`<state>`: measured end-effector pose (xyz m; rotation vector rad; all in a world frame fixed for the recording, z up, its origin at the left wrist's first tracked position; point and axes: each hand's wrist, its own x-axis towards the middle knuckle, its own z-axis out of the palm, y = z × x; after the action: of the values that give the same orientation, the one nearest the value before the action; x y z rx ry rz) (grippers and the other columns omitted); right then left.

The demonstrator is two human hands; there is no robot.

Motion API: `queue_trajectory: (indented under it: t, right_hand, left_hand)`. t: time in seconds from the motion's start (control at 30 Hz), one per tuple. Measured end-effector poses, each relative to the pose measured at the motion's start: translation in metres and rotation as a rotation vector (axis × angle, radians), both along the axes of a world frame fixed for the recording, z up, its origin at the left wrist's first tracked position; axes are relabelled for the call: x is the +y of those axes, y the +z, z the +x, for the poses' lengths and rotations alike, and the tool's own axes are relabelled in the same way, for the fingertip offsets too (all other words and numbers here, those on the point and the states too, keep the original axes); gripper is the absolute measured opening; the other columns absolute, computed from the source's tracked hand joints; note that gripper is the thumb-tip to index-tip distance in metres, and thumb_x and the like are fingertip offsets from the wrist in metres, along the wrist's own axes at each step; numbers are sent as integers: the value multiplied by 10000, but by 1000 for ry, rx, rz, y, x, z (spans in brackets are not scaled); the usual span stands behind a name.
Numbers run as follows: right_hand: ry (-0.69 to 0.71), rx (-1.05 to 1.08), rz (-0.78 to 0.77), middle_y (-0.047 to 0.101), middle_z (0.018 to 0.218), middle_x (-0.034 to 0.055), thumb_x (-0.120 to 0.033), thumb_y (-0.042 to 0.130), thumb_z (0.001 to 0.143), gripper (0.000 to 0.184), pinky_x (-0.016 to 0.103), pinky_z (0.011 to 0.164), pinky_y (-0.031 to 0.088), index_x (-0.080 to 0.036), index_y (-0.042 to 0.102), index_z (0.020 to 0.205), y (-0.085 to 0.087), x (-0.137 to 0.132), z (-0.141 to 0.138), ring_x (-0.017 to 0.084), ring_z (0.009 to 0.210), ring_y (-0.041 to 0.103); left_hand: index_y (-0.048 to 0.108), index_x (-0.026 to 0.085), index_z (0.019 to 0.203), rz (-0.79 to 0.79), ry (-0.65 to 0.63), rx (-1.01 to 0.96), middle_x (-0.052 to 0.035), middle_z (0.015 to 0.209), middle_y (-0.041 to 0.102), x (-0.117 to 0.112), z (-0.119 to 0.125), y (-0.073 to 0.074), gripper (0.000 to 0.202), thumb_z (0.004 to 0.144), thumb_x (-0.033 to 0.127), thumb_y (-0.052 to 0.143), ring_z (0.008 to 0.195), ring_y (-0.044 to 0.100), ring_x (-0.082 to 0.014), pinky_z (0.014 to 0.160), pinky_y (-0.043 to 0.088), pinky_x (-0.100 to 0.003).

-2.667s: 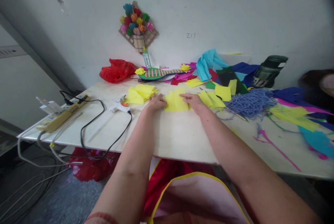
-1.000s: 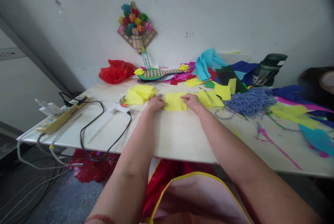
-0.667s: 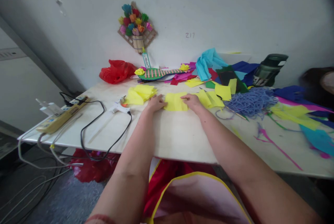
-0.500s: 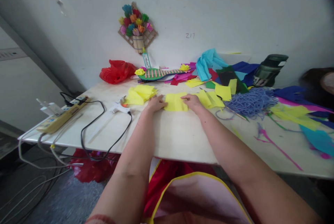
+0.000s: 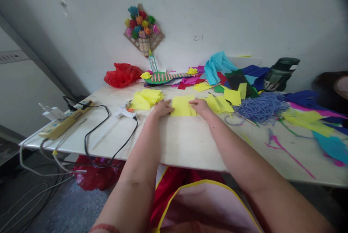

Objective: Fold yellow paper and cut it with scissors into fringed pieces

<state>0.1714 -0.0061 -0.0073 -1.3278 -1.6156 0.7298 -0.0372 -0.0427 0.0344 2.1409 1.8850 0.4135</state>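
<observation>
A yellow crepe paper square (image 5: 182,106) lies flat on the table between my hands. My left hand (image 5: 162,109) rests by its left edge, fingers stretched out and low to the table. At the square's right edge, my right hand (image 5: 201,107) has its thumb and fingers closed on the paper. Left of my left hand is a loose pile of yellow crepe paper (image 5: 146,99). More yellow pieces (image 5: 221,103) lie just beyond my right hand.
A white glue gun (image 5: 125,112) with a black cord and a power strip (image 5: 65,119) occupy the table's left. Blue string (image 5: 262,106) lies tangled at right, near a dark bottle (image 5: 281,74). A red plastic bag (image 5: 123,75) sits at the back.
Almost nothing differs. The view has shifted very slightly; both hands stay at the sides of the yellow square.
</observation>
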Motion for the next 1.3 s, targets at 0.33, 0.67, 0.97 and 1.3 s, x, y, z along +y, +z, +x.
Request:
queue_trajectory:
  t: [0.33, 0.67, 0.97, 1.3]
  right_hand:
    - [0, -31, -8, 667, 833, 36, -92, 539, 643, 239, 257, 739, 468, -151, 687, 821, 3, -3, -1, 138, 768, 602]
    - [-7, -71, 56, 655, 832, 28, -89, 523, 634, 250, 257, 727, 474, -167, 685, 808, -2, 0, 0, 123, 723, 587]
    - [-17, -62, 29, 662, 845, 38, -75, 516, 626, 264, 258, 741, 469, -163, 683, 812, 0, -1, 0, 129, 752, 594]
    - [-25, -3, 48, 659, 780, 23, -117, 543, 619, 214, 252, 682, 475, -168, 684, 770, -2, -1, 1, 128, 708, 592]
  left_hand:
    - [644, 230, 756, 1, -6, -25, 21, 1228, 509, -2, 3, 0, 186, 674, 360, 538, 1232, 317, -216, 993, 275, -304]
    - [600, 223, 952, 47, 50, -82, -9, 1038, 618, -1, 4, -3, 338, 652, 378, 591, 1021, 513, -194, 882, 390, -276]
    - [613, 198, 695, 75, 29, -91, -12, 1255, 480, -1, 5, -4, 190, 648, 382, 609, 1074, 479, -217, 897, 381, -303]
    - [613, 204, 638, 85, 4, -102, 18, 1321, 406, 2, 4, -7, 209, 638, 412, 597, 1142, 427, -218, 896, 386, -312]
